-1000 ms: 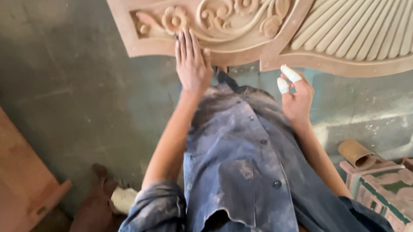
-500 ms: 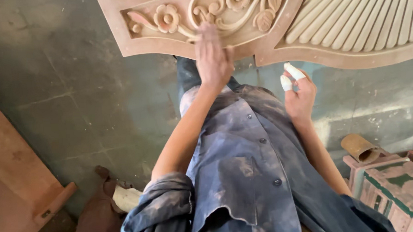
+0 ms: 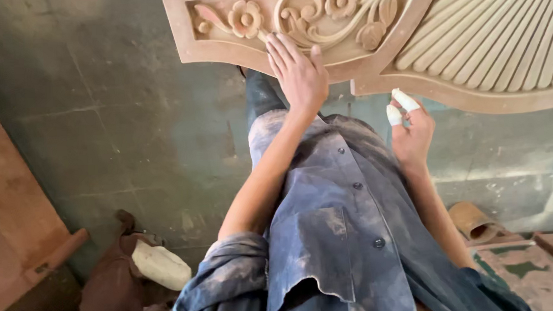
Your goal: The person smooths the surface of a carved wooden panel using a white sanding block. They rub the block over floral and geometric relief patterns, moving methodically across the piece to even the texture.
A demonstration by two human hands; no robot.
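Standing over a carved wooden panel (image 3: 470, 35), set across the top of the view above a dusty blue shirt (image 3: 341, 221) and a grey-green floor (image 3: 101, 119).

Left hand (image 3: 298, 77) spread flat, fingers straight and close together, palm down on the panel's lower frame just below the scroll and flower carving (image 3: 245, 19). Gripping nothing; simply pressed on the wood.

Right hand (image 3: 412, 134) half curled, lower and to the right, two fingertips (image 3: 404, 100) wrapped in white and raised to the panel's curved lower edge, touching it or nearly so. Hard to tell from this angle whether anything thin is pinched between those fingers; probably nothing.

Step in hand, as a judgement: feeling over and steadying the carved piece, one palm bearing on the frame, the other at the rim beneath the fluted fan.

For any next move on the carving: light, even pressure, kept off the thin raised petals and leaf tips; a firm hold at the frame against sliding; wrapped fingers used along the edge.

Lower right, a brown roll (image 3: 472, 221) on its side, well apart from both hands. Lower left, a white cloth (image 3: 160, 266) on a brown heap, beside a reddish plank (image 3: 19, 235).
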